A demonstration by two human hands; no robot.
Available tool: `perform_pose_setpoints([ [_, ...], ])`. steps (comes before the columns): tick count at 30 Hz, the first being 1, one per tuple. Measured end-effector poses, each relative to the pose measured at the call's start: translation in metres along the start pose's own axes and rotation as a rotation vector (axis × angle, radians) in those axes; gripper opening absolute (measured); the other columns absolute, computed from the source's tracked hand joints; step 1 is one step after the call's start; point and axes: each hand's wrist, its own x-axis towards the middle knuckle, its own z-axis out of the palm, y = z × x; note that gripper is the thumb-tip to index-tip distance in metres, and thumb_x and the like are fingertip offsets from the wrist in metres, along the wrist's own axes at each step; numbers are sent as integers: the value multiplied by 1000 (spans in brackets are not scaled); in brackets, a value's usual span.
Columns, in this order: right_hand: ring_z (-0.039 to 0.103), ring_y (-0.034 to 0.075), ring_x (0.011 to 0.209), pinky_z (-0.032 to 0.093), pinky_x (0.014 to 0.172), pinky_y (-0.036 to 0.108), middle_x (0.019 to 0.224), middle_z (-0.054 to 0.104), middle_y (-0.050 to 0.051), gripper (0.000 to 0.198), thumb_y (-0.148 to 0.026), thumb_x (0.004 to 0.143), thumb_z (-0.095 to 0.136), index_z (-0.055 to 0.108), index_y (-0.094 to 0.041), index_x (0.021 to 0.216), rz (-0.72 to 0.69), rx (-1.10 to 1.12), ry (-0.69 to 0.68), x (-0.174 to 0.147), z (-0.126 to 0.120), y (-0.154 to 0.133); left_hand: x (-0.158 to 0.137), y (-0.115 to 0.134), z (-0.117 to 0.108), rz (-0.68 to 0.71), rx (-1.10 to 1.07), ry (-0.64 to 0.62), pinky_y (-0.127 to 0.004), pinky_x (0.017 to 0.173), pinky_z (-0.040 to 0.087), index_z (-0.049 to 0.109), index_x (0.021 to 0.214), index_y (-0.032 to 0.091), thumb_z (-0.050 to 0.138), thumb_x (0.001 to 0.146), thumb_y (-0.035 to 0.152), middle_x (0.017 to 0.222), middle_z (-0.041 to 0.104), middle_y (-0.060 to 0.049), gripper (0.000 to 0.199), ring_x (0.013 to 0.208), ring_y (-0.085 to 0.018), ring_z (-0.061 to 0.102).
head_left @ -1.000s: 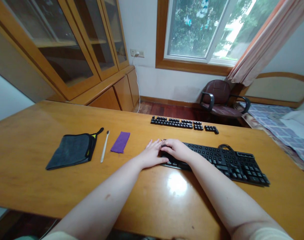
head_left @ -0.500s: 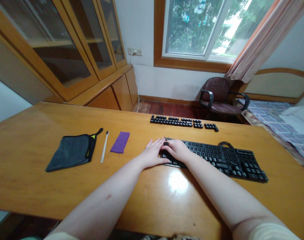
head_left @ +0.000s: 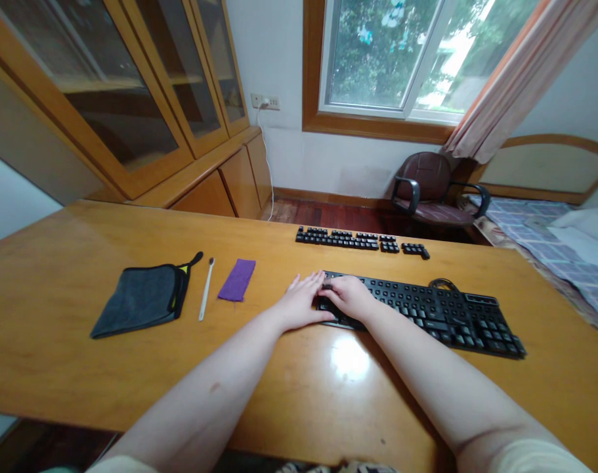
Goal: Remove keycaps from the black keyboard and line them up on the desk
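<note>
A black keyboard (head_left: 427, 309) lies on the desk, its upper rows showing bare switch posts and its lower rows still with keycaps. My left hand (head_left: 301, 303) rests at its left end, fingers stretched out and thumb along the front edge. Over that same end, my right hand (head_left: 348, 295) is closed, pinching a small dark tool that looks like a keycap puller (head_left: 327, 284). Most of the tool is hidden by the fingers. Behind the keyboard, removed black keycaps (head_left: 338, 240) stand in rows.
Left of my hands lie a purple cloth (head_left: 237, 280), a white toothbrush (head_left: 206, 289) and a folded grey cloth (head_left: 136, 299). A coiled cable (head_left: 444, 284) sits behind the keyboard. Beyond the wooden desk (head_left: 155, 387) stands an office chair (head_left: 429, 187).
The small dark tool at my right fingertips has dropped lower, and its thin wire ends no longer show above the fingers. Both hands otherwise keep nearly the same place.
</note>
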Motion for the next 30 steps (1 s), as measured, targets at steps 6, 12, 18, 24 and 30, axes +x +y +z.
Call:
perform_pose_setpoints([
  [6, 65, 16, 75, 48, 69, 25, 82, 71, 5, 23, -26, 89, 47, 68, -19, 84, 90, 105, 142, 0, -5, -3, -1, 1, -1, -26, 2, -21, -49, 112, 10, 27, 141, 17, 60, 65, 67, 148, 26, -15, 97, 137, -29, 23],
  [12, 65, 18, 74, 50, 70, 28, 80, 71, 4, 23, -32, 87, 50, 69, -20, 82, 266, 333, 270, 3, -4, 3, -1, 4, -4, -29, -147, 153, -47, 111, 21, 37, 136, 19, 68, 69, 49, 141, 41, -12, 80, 131, -28, 34],
  [18, 65, 17, 71, 52, 70, 31, 75, 70, 4, 27, -42, 81, 55, 65, -17, 79, 398, 772, 326, 7, 0, 7, 2, 7, -4, -3, -490, 331, -37, 99, 42, 56, 117, 20, 64, 76, 25, 116, 63, -6, 42, 107, -21, 58],
  [24, 65, 17, 71, 52, 71, 32, 74, 70, 4, 34, -50, 72, 63, 62, -17, 77, 478, 1042, 321, 12, 1, 6, 6, 5, 6, -35, -832, 384, -39, 99, 44, 58, 111, 18, 65, 73, 20, 117, 63, -8, 39, 106, -21, 60],
  [30, 63, 16, 67, 50, 68, 29, 70, 69, 2, 30, -46, 76, 62, 64, -17, 77, 412, 1006, 324, 12, 2, 12, 6, 8, 7, -37, -990, 340, -38, 99, 44, 54, 116, 17, 63, 73, 16, 115, 64, -8, 44, 107, -20, 60],
])
